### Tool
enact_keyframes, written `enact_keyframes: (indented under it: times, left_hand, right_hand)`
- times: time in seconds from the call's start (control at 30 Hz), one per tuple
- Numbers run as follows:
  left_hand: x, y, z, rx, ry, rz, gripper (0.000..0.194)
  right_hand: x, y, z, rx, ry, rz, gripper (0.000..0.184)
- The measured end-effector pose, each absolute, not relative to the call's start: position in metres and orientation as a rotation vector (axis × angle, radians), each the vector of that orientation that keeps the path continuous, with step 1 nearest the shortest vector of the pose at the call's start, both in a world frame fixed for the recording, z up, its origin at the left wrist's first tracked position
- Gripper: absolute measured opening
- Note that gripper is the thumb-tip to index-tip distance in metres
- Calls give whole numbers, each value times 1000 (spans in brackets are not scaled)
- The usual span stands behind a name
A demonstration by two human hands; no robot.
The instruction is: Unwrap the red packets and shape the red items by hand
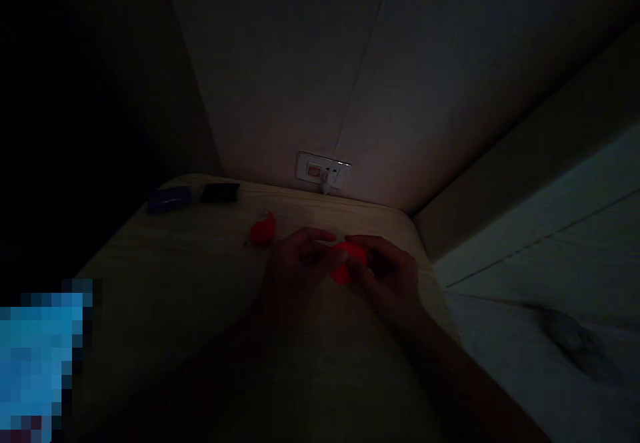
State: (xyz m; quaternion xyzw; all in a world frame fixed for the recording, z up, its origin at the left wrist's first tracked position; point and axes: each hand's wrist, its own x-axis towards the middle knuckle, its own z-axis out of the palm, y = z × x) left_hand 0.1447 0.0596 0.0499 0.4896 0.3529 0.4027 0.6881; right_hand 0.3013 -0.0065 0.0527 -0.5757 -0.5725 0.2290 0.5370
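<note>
The scene is very dark. Both of my hands meet over a small wooden table (175, 276). My left hand (295, 263) and my right hand (390, 273) have their fingers closed around a small bright red object (345, 263) held between them. What the red object is I cannot make out. A second small red piece (263, 229) lies on the table just left of my left hand, apart from it.
A purple object (167, 199) and a black object (220, 193) lie at the table's far left edge. A wall socket (323, 171) sits on the wall behind the table. A pale bed surface (550, 283) lies to the right.
</note>
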Motion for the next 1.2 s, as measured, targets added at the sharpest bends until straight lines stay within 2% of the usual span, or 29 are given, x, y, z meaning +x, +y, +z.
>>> enact_keyframes:
  times: [0.1,0.23,0.4,0.73,1.2]
  left_hand:
    - [146,59,49,1075,739,859,32]
    - [146,59,47,1166,745,871,17]
    - [144,59,48,1239,779,891,12]
    - [145,59,50,1253,758,893,15]
    - [145,59,46,1321,711,853,17]
  right_hand:
    - [302,-6,52,-1375,-1281,510,24]
    - [302,-6,52,-1383,-1307,508,23]
    - [302,-5,52,-1372,-1298,529,22]
    - [302,-6,53,-1355,-1345,535,17]
    - [302,-8,56,-1311,-1388,582,22]
